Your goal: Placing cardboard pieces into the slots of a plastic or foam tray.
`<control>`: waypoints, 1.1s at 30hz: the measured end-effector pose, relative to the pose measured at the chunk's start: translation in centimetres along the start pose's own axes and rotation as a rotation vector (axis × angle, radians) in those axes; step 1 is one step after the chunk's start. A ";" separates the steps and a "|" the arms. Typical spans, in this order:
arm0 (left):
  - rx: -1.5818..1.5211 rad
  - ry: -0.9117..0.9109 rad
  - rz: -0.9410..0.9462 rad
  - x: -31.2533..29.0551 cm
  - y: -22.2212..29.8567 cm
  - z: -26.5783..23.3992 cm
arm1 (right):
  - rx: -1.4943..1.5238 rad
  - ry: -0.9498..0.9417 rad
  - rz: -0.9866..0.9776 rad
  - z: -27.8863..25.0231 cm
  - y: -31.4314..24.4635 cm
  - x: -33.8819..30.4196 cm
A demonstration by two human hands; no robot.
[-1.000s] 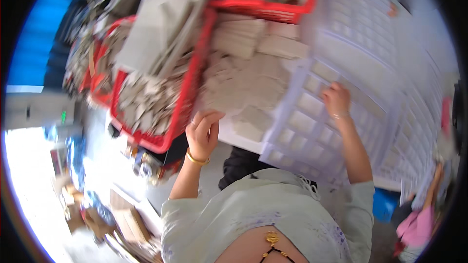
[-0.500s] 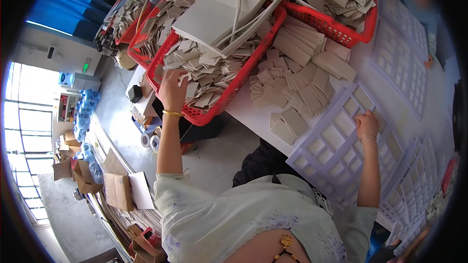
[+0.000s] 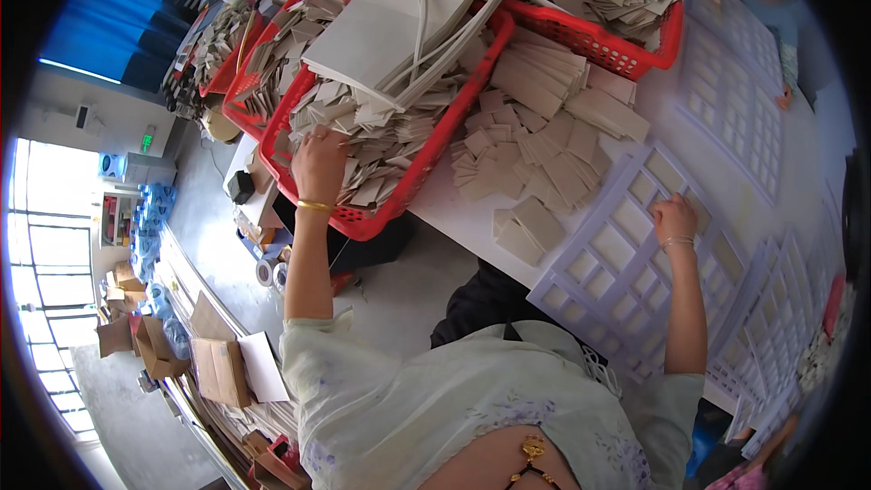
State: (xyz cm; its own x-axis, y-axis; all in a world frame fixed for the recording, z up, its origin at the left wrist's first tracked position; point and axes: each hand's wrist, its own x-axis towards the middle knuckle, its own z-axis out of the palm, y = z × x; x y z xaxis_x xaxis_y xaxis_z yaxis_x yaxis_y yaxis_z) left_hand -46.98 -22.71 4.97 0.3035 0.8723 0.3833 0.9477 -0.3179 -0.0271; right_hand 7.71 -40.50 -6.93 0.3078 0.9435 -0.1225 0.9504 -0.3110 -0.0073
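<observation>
My left hand [image 3: 319,165] is at the left rim of a red plastic basket [image 3: 367,225], its fingers bent down among the loose grey cardboard pieces [image 3: 376,141]. What those fingertips hold, if anything, is hidden. Across the table, my right hand [image 3: 675,220] rests on a white lattice panel [image 3: 626,259] with rectangular openings. Its fingers are curled together at one of the panel's bars, and I cannot make out anything in them. Stacked cardboard sheets [image 3: 390,27], with thin strips on top, lie across the basket.
Fanned cardboard pieces [image 3: 544,159] lie between basket and panel. A second red basket [image 3: 626,56] of pieces stands behind them. More lattice panels [image 3: 730,100] lie on the far right, where another person's hand [image 3: 785,98] is. Cardboard boxes [image 3: 218,372] stand on the floor at left.
My left hand has lowered its fingers into the basket's pieces; the small pale piece seen at its fingertips no longer shows. My right hand stays on the panel. The whole view has shifted slightly.
</observation>
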 end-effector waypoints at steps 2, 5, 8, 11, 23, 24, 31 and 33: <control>-0.196 0.039 -0.078 -0.1 0.7 -1.9 | 0.015 -0.017 -0.008 -0.2 -0.3 0.0; -0.395 0.095 -0.109 -0.4 1.3 -3.1 | -0.001 0.018 -0.017 -0.3 -0.3 -0.3; -0.959 0.047 -0.401 -0.7 3.1 -3.8 | 0.009 0.038 -0.030 -0.1 0.3 -0.5; -1.157 -0.080 -0.436 -0.9 7.8 -4.2 | -0.073 0.062 -0.030 -1.6 -0.7 -1.1; -1.517 -0.772 0.087 -2.9 29.4 2.0 | 1.795 -0.177 -0.130 -5.5 -8.0 -7.8; -1.508 -0.791 0.120 -2.9 30.5 2.3 | 1.791 -0.157 -0.112 -5.1 -7.0 -8.3; -1.534 -0.794 0.279 -2.7 39.0 3.4 | 1.760 0.107 0.218 -3.3 -0.8 -11.0; -1.485 -0.790 0.326 -2.5 41.0 2.8 | 1.698 0.114 0.234 -3.6 0.2 -11.5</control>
State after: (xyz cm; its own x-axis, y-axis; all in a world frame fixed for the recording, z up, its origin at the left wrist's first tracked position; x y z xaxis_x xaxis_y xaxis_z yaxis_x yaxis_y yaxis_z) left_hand -8.62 -36.88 0.37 0.8545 0.5194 0.0093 0.0829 -0.1540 0.9846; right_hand 4.50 -50.94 -1.91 0.4954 0.8431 -0.2091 -0.1976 -0.1250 -0.9723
